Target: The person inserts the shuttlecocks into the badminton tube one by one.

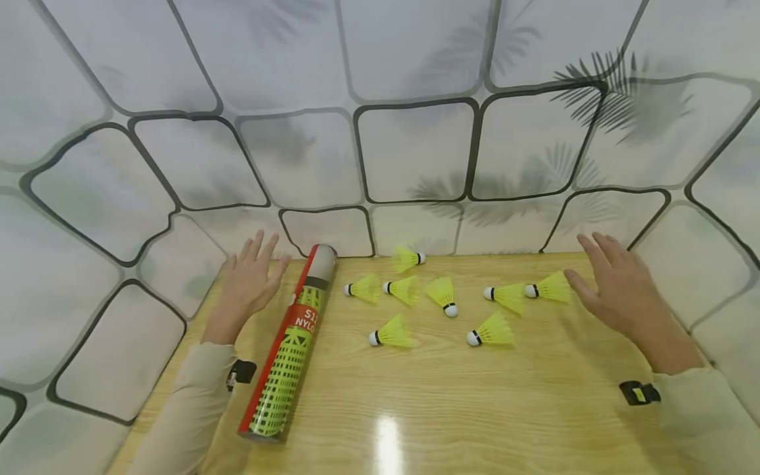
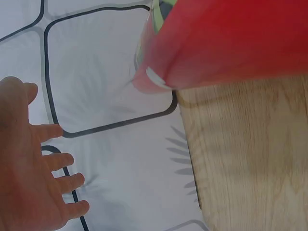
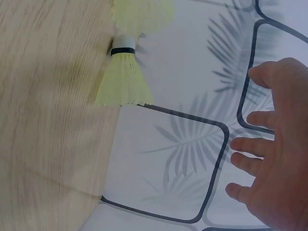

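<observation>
My left hand point(image 1: 249, 284) is held up with fingers spread, holding nothing, just left of a clear shuttlecock tube point(image 1: 285, 356) with a red stripe and yellow-green print. The tube lies slantwise on the table; its red side point(image 2: 231, 43) fills the top of the left wrist view. My right hand point(image 1: 623, 290) hovers at the right, fingers extended and nothing in it. Closest to it is a yellow shuttlecock point(image 1: 549, 288) with a white cork, also a shuttlecock point(image 3: 124, 79) in the right wrist view. Several more shuttlecocks, such as one shuttlecock point(image 1: 444, 295), lie scattered between the hands.
The light wooden table point(image 1: 475, 409) meets a pale patterned wall point(image 1: 415, 152) at the back and both sides. Dark devices are strapped at the left wrist point(image 1: 240, 373) and right wrist point(image 1: 640, 393). One shuttlecock point(image 1: 410, 258) lies close to the back edge.
</observation>
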`<control>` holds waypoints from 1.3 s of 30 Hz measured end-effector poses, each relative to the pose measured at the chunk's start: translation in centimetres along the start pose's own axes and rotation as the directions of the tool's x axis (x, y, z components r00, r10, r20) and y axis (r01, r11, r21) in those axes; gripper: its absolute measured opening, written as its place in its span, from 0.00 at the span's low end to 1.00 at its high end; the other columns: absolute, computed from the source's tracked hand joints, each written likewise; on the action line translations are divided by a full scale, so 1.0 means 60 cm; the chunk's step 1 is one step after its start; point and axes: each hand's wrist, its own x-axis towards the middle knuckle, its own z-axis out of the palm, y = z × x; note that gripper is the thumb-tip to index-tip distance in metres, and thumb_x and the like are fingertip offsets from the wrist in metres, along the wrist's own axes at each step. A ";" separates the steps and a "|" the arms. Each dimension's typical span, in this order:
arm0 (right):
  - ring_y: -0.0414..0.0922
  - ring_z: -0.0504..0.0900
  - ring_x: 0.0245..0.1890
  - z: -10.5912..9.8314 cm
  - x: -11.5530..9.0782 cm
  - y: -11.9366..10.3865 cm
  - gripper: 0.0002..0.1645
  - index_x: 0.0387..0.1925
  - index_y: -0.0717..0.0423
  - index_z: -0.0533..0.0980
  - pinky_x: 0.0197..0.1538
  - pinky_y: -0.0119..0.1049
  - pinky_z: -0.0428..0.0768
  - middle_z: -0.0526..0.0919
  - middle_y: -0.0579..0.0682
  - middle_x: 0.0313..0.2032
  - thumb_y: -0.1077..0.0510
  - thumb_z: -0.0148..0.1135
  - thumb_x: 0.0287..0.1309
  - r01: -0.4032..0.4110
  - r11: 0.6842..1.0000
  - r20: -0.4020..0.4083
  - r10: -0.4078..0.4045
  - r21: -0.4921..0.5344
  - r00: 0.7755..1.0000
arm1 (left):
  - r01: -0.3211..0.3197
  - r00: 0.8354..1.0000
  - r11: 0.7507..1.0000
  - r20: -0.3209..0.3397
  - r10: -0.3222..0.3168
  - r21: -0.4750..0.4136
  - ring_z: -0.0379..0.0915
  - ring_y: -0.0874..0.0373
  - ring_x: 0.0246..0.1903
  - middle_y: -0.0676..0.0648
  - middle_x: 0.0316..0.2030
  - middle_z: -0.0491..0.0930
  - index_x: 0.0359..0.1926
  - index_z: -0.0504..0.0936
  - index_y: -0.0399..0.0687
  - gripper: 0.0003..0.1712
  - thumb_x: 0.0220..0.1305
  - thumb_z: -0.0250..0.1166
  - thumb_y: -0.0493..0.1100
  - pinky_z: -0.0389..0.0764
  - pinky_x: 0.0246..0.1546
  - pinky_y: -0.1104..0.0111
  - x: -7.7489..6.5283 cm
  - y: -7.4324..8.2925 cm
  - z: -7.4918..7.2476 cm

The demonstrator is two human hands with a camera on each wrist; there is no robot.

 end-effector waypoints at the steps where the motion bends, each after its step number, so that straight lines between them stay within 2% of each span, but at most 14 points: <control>1: 0.74 0.58 0.69 0.003 0.000 -0.002 0.41 0.77 0.67 0.56 0.63 0.75 0.56 0.60 0.76 0.70 0.50 0.57 0.74 0.012 1.000 -0.021 -0.012 0.002 1.000 | 0.001 1.000 1.000 0.002 -0.001 -0.003 0.35 0.31 0.77 0.32 0.80 0.40 0.82 0.47 0.43 0.44 0.80 0.33 0.67 0.40 0.70 0.33 -0.001 0.000 0.001; 4: 0.75 0.63 0.64 0.009 -0.004 -0.008 0.39 0.74 0.69 0.60 0.59 0.74 0.61 0.63 0.77 0.67 0.53 0.60 0.71 0.030 0.999 -0.078 -0.028 0.020 0.997 | -0.006 1.000 1.000 0.005 0.006 -0.017 0.37 0.30 0.77 0.32 0.80 0.41 0.82 0.47 0.44 0.43 0.80 0.32 0.67 0.43 0.71 0.33 -0.001 0.004 0.005; 11: 0.77 0.63 0.62 0.010 -0.013 -0.022 0.36 0.73 0.67 0.63 0.56 0.75 0.62 0.64 0.77 0.65 0.53 0.60 0.72 -0.036 0.992 -0.119 0.051 0.123 0.992 | -0.002 0.999 0.996 0.037 0.006 -0.086 0.44 0.29 0.75 0.31 0.79 0.44 0.82 0.49 0.45 0.42 0.81 0.35 0.65 0.51 0.70 0.36 0.006 0.031 0.014; 19: 0.75 0.64 0.59 0.026 -0.020 -0.051 0.34 0.72 0.67 0.64 0.50 0.73 0.63 0.65 0.76 0.61 0.57 0.61 0.71 -0.066 0.945 -0.137 0.115 0.321 0.984 | 0.029 0.997 0.988 0.082 -0.016 -0.153 0.46 0.27 0.74 0.26 0.77 0.46 0.82 0.47 0.40 0.40 0.81 0.46 0.56 0.54 0.69 0.35 0.016 0.065 0.029; 25: 0.68 0.73 0.55 0.048 -0.017 -0.078 0.33 0.70 0.65 0.68 0.49 0.65 0.69 0.74 0.70 0.57 0.61 0.65 0.67 -0.044 0.919 -0.250 0.152 0.391 0.956 | 0.106 0.987 0.979 0.136 -0.083 -0.176 0.48 0.26 0.73 0.25 0.76 0.47 0.81 0.46 0.38 0.41 0.80 0.50 0.52 0.61 0.65 0.34 0.028 0.083 0.048; 27: 0.68 0.75 0.53 0.057 -0.017 -0.085 0.32 0.69 0.65 0.69 0.49 0.63 0.70 0.76 0.69 0.56 0.62 0.66 0.66 -0.040 0.916 -0.271 0.159 0.399 0.949 | 0.132 0.983 0.973 0.150 -0.104 -0.187 0.52 0.25 0.71 0.24 0.75 0.49 0.81 0.47 0.38 0.41 0.79 0.52 0.51 0.65 0.62 0.34 0.034 0.088 0.058; 29: 0.67 0.76 0.52 0.066 -0.016 -0.091 0.31 0.68 0.66 0.70 0.49 0.63 0.71 0.76 0.69 0.55 0.62 0.66 0.66 -0.038 0.915 -0.261 0.154 0.402 0.953 | 0.163 0.979 0.968 0.157 -0.133 -0.192 0.56 0.25 0.68 0.24 0.73 0.52 0.81 0.48 0.39 0.41 0.78 0.54 0.49 0.70 0.59 0.35 0.040 0.091 0.069; 33: 0.68 0.77 0.49 0.085 -0.016 -0.098 0.29 0.64 0.69 0.71 0.48 0.65 0.73 0.77 0.70 0.52 0.61 0.66 0.66 -0.038 0.914 -0.213 0.134 0.404 0.968 | 0.251 0.960 0.949 0.178 -0.218 -0.192 0.59 0.27 0.66 0.25 0.71 0.55 0.81 0.48 0.41 0.42 0.77 0.55 0.49 0.73 0.54 0.35 0.047 0.098 0.086; 39: 0.67 0.77 0.50 0.114 -0.018 -0.098 0.29 0.66 0.66 0.70 0.51 0.65 0.75 0.76 0.70 0.52 0.56 0.63 0.70 -0.102 0.898 -0.082 0.151 0.427 0.985 | 0.414 0.895 0.898 0.248 -0.371 -0.152 0.51 0.26 0.71 0.25 0.73 0.52 0.82 0.41 0.42 0.47 0.75 0.55 0.54 0.59 0.60 0.27 0.056 0.108 0.107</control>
